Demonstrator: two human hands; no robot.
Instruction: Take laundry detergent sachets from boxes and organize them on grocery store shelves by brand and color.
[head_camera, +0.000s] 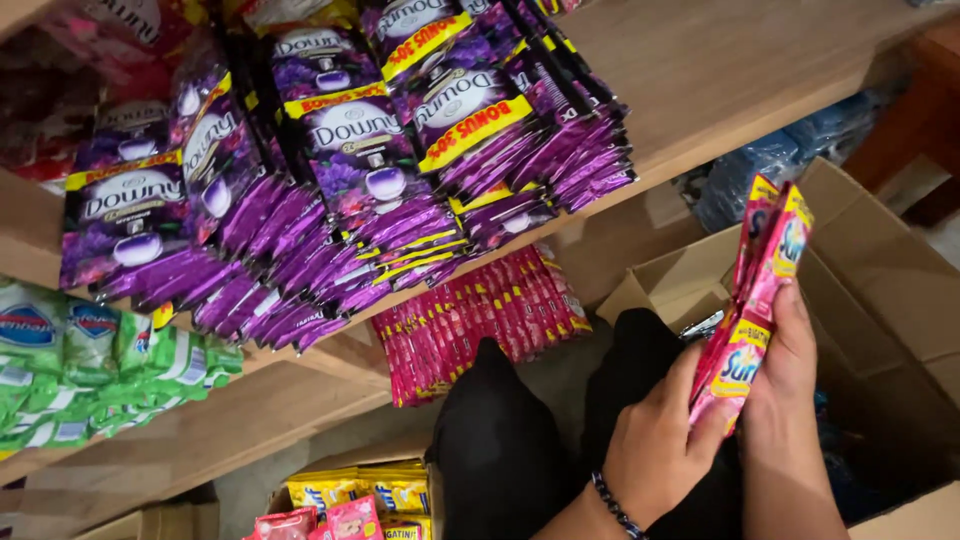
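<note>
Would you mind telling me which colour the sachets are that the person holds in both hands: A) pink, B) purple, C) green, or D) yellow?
A: both the left hand and the right hand grip a strip of pink sachets above the open cardboard box, while the purple sachets lie on the wooden shelf.

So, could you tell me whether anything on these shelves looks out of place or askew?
Yes: the purple sachets are slumped in loose fans, their lower ends hanging over the shelf edge. The pink sachets below stand in a tidier row.
</note>
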